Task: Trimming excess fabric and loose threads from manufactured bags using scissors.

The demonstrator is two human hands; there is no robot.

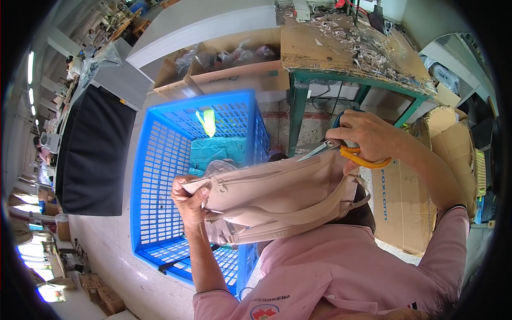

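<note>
A beige fabric bag (pixel 261 200) with a zip along its top and a long strap is stretched across my front. My left hand (pixel 189 200) grips its left corner, thumb on top. In my right hand (pixel 365 136) is a pair of scissors (pixel 346 146) with an orange-edged handle. Its blades (pixel 314 151) point left and lie along the bag's upper right edge; whether they touch the fabric I cannot tell. Part of the right fingers is hidden behind the handle.
A blue plastic crate (pixel 160 186) stands beyond the bag, with a teal plastic-wrapped bundle (pixel 218 152) inside. Behind it are cardboard boxes (pixel 234 82) and a green-legged table (pixel 341 69) strewn with scraps. Flattened cardboard (pixel 400 208) leans at the right; a black-covered stand (pixel 96 152) is left.
</note>
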